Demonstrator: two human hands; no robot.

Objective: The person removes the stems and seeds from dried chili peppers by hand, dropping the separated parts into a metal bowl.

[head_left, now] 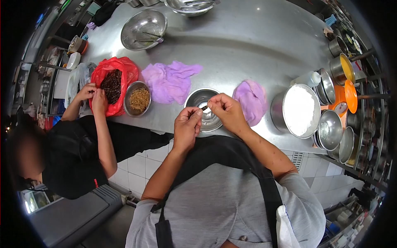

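Observation:
Both of my hands are over a steel bowl at the near edge of the steel table. My left hand has its thumb and fingers pinched together around one end of a small dark piece. From the right, my right hand pinches the piece's other end, its fingertips close to the left ones. Left of the bowl lies a crumpled purple cloth, and a second purple cloth is bunched on its right.
At the left, a co-worker's hands are at a red bag of dark, thin pieces, beside a bowl of brown bits. A colander stands farther back. A pot of white powder and stacked bowls are at the right.

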